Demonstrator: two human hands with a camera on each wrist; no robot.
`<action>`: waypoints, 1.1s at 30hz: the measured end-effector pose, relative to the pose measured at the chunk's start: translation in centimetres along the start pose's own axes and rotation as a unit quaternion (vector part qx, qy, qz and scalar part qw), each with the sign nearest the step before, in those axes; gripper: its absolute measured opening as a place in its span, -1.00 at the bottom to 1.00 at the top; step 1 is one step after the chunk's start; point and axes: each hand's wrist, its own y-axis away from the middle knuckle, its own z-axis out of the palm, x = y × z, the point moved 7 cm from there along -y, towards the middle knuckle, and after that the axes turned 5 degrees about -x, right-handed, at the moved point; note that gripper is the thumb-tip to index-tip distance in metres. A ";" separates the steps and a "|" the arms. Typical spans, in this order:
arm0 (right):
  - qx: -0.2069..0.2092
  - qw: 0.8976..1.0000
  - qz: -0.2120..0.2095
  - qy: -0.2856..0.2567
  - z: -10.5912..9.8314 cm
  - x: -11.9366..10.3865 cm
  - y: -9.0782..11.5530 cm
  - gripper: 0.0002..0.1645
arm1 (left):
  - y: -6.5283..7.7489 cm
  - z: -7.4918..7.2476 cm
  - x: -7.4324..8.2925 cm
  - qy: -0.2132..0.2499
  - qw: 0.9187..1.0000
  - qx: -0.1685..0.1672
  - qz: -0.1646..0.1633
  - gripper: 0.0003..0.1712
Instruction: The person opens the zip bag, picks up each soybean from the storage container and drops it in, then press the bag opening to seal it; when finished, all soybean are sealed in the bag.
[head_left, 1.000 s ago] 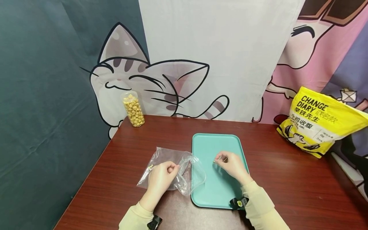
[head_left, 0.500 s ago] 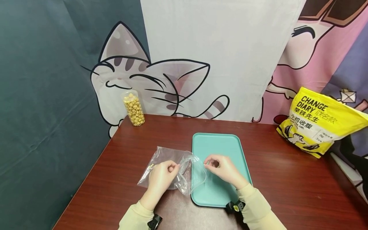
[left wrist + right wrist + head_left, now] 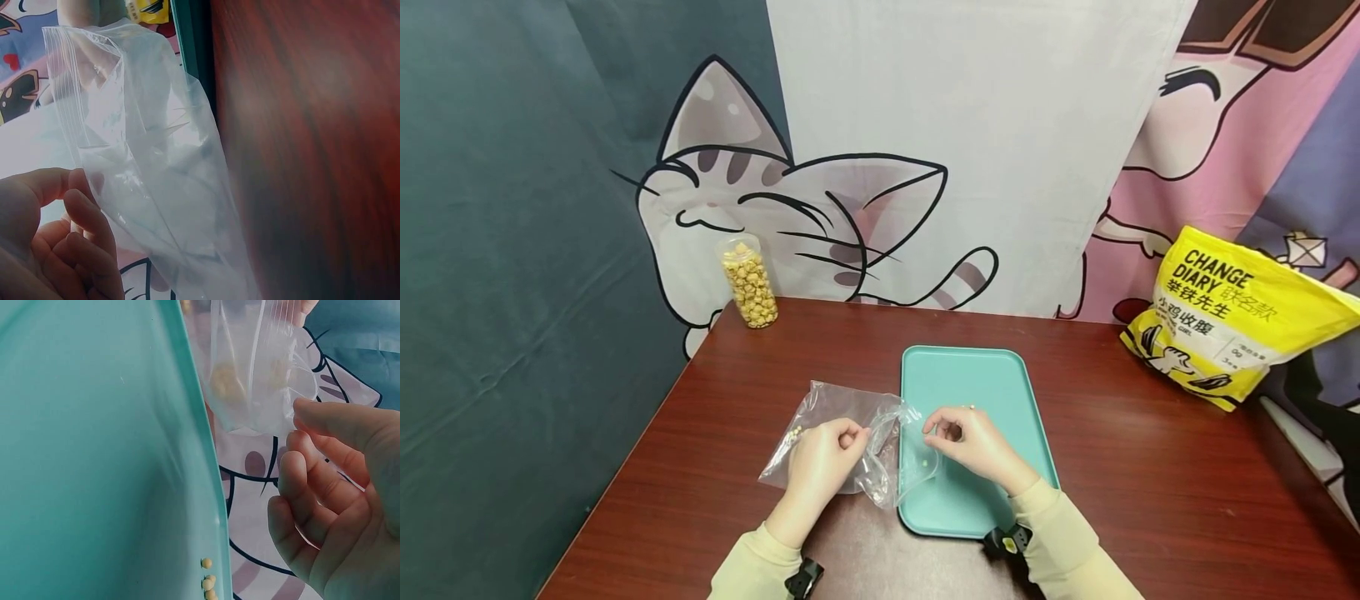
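My left hand [image 3: 822, 457] pinches the edge of a clear plastic zip bag [image 3: 877, 485] between thumb and forefinger. The bag lies on its side, its mouth reaching over the left rim of a turquoise tray [image 3: 964, 373]. Several small round yellow beans [image 3: 794, 434] show at the bag's far-left end. A single bean [image 3: 925, 462] shows within the outline of the mouth. Right at that mouth is my right hand [image 3: 977, 443], thumb and forefinger slightly parted, with nothing visible between them. In the right wrist view, several loose beans [image 3: 207, 580] lie along the tray's edge.
A clear jar of popcorn-like pieces [image 3: 748, 287] stands at the table's back left corner. The large yellow bag [image 3: 1232, 317] leans at the back right. Behind the brown table [image 3: 1120, 392] hangs a cartoon-printed cloth [image 3: 1000, 125].
My right hand has moved left from over the tray to the bag's mouth, and its fingers have let go of a bean, now seen inside the mouth. My left hand has stayed put.
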 end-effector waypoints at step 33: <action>0.046 0.996 0.080 -0.008 -2.6 4.3 0.3 -0.86 | -0.2 0.3 -0.1 -0.002 1.000 -0.003 0.004 -0.86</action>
